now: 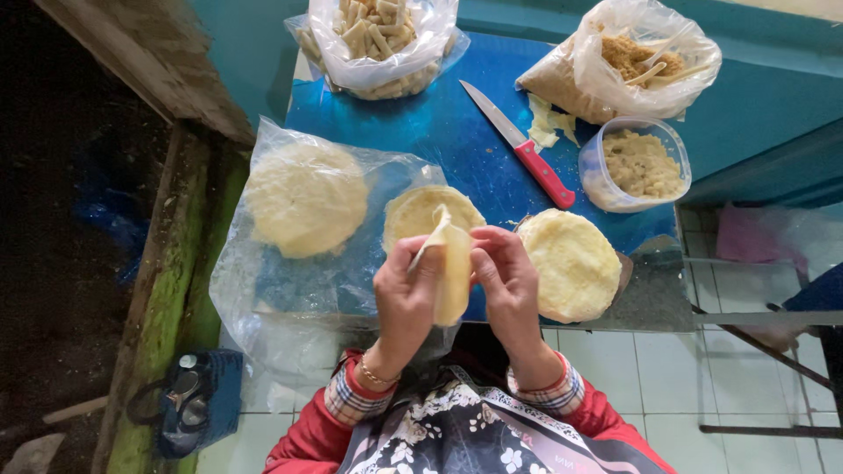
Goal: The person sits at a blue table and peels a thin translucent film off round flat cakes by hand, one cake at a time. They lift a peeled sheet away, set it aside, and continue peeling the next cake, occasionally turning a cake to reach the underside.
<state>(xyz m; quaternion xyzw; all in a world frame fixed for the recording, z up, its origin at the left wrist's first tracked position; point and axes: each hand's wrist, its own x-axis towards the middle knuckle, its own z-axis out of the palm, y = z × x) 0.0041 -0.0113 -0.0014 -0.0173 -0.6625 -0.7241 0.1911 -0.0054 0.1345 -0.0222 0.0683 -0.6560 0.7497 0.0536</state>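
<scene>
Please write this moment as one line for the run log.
left hand: holds thin wrapper | right hand: pinches same wrapper | below: wrapper stack | right: red-handled knife

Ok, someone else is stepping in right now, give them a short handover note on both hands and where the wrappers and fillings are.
Left hand and right hand: both pinch one thin pale wrapper, held up over the near edge of the blue table.
Wrapper stacks: one under the clear plastic sheet at left, one behind the hands, one at right.
Filling tub and red-handled knife sit beyond.
Done: finished rolls fill the far bag.
Left: this wrapper holds no filling yet, as far as shows.
</scene>
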